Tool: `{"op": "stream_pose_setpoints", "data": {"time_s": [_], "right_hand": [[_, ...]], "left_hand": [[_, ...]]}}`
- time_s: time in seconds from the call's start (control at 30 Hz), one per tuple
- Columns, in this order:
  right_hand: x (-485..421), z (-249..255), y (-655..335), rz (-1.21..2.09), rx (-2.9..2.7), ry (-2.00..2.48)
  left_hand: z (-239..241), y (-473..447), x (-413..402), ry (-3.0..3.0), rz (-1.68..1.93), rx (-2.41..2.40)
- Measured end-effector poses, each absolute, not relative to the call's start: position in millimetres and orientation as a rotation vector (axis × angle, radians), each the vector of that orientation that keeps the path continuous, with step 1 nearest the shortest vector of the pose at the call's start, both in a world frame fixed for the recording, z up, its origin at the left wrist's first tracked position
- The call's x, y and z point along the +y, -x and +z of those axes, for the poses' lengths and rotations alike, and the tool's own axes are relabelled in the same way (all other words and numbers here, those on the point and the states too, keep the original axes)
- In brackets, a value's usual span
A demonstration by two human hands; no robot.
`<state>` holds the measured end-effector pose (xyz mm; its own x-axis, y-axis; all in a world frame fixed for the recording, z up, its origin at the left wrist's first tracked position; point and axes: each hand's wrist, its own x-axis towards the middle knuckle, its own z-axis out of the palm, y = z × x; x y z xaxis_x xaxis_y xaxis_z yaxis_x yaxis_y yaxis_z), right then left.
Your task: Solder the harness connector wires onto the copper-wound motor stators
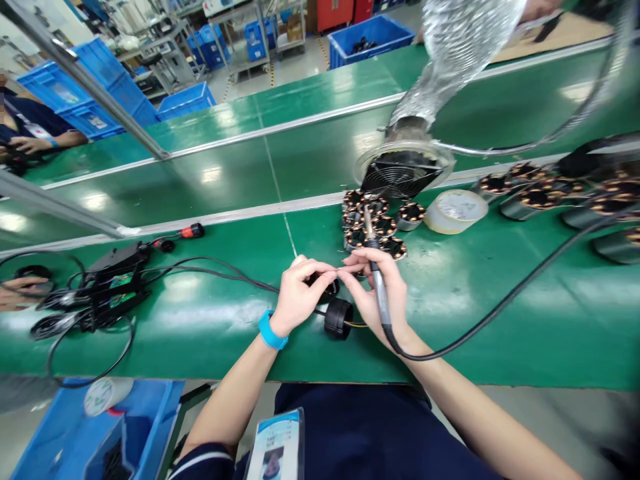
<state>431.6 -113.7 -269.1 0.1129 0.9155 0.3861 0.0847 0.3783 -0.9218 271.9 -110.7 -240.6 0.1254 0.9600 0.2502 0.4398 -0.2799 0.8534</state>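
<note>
My left hand point(301, 291), with a blue band at the wrist, is closed in a pinch, its fingertips meeting those of my right hand. What they pinch is too small to make out. My right hand point(381, 293) holds a soldering iron point(381, 293), tip pointing up and away, its cord trailing right. Just below the hands lies a black round plastic housing point(339, 319) with yellow wires coming out. Another dark part point(330, 291) is partly hidden behind my left fingers. Beyond my right hand stand several motor stators point(377, 223) with copper windings.
A fume extractor hood point(405, 170) hangs behind the stators. A translucent round tub point(457, 211) and more stators point(537, 198) stand to the right. Black cabled units with green circuit boards point(120, 287) lie left, near a co-worker's hand point(23, 292). A blue crate point(160, 427) sits below the bench edge.
</note>
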Motion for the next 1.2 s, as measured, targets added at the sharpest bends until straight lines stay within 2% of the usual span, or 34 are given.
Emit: {"op": "stream_pose_setpoints", "data": {"time_s": [0.5, 0.8, 1.0, 1.2], "right_hand": [[-102.2, -255.2, -430.5, 0.380, -1.615, 0.833], [-109.9, -259.1, -447.8, 0.528, -1.419, 1.002], [-106.4, -260.2, -451.1, 0.749, -1.451, 0.962], [-103.4, -260.6, -451.9, 0.755, -1.537, 0.948]], "left_hand": [[-245.3, -264.1, -89.8, -1.884, 0.941, 1.527], [-227.4, -274.7, -94.9, -1.916, 0.816, 1.434], [-221.0, -274.1, -93.2, -2.011, 0.720, 1.350], [-225.6, -265.2, -82.5, -1.862, 0.688, 1.200]]}}
